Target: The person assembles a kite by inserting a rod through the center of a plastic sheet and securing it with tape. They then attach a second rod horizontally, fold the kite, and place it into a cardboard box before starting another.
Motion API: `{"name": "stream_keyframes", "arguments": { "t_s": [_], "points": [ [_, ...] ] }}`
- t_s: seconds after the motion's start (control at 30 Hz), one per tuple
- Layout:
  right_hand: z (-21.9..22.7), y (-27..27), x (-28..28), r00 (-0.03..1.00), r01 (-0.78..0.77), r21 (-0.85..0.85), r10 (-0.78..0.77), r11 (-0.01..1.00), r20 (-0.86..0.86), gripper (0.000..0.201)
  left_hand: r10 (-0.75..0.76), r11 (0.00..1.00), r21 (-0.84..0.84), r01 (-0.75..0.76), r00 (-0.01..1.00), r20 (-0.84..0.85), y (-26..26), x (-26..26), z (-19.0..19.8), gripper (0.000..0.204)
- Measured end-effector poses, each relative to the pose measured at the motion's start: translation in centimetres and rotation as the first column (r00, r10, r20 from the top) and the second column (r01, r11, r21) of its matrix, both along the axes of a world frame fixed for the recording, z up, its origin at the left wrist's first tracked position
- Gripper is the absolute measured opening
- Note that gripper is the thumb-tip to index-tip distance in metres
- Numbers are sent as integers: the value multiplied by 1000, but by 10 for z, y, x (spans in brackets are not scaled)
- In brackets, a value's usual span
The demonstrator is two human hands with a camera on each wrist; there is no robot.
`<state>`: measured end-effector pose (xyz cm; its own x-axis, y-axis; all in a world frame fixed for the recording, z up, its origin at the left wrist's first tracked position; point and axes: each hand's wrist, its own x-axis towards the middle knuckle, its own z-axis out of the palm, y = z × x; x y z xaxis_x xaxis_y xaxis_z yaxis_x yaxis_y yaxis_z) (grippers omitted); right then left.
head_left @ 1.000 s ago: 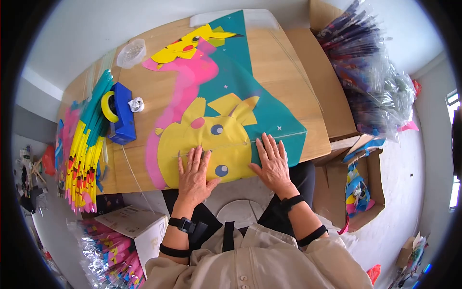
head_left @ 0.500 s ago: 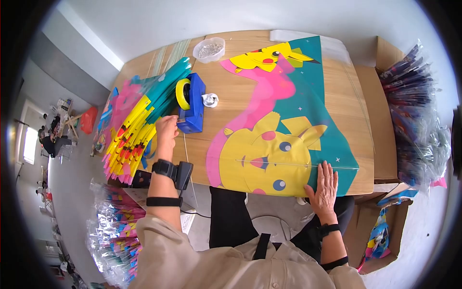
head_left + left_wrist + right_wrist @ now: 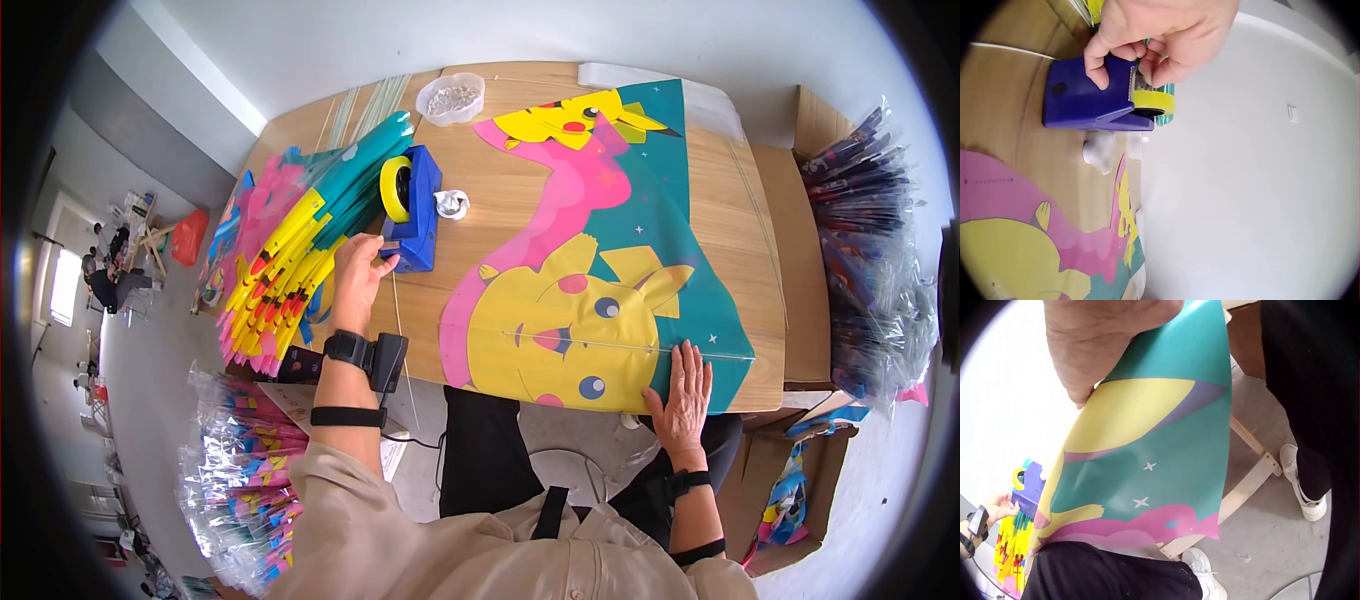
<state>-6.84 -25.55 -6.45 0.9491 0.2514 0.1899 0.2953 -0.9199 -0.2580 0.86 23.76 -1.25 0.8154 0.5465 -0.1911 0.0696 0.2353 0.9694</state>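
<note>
At the blue tape dispenser, my left hand pinches the tape between thumb and fingertip. The left wrist view has those fingertips at the toothed cutter, beside the yellow tape roll. A printed sheet with a yellow cartoon character on teal and pink lies over the table's front edge. Across it runs a thin pale rod. My right hand rests flat on the sheet's teal part, fingers straight, near the rod. The right wrist view shows the sheet's front part hanging down over the table edge.
Left of the dispenser lies a bundle of folded printed pieces. A crumpled white scrap sits beside the dispenser, and a plastic tub of small pieces stands behind. Cardboard boxes and bagged goods stand on the right.
My left hand went from lying on the sheet to the dispenser, and its fingers now pinch at the tape. My right hand stays on the sheet. The head view has turned left.
</note>
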Motion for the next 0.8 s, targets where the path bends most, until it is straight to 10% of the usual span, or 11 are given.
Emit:
{"name": "stream_keyframes", "arguments": {
  "t_s": [0.2, 0.4, 0.67, 0.8],
  "points": [
    [0, 0, 0, 1000, 3, -10, -3, 1000, 3, 71, 18, 995, -105, 4, 979, 205, -15, -16, 3, 13],
    [-1, 0, 1, 1000, -1, -6, 1, 1000, 8, 70, 133, 991, 2, -135, 976, -170, -7, -16, -9, 10],
    [0, 0, 0, 1000, 7, 20, -7, 1000, 4, 71, -159, 886, -464, 30, 957, -242, 12, -7, -24, 13],
    [4, -1, 0, 1000, 5, 59, -4, 998, -13, 76, -259, 951, -255, 172, 895, -363, -11, -18, -56, 10]
  ]
}}
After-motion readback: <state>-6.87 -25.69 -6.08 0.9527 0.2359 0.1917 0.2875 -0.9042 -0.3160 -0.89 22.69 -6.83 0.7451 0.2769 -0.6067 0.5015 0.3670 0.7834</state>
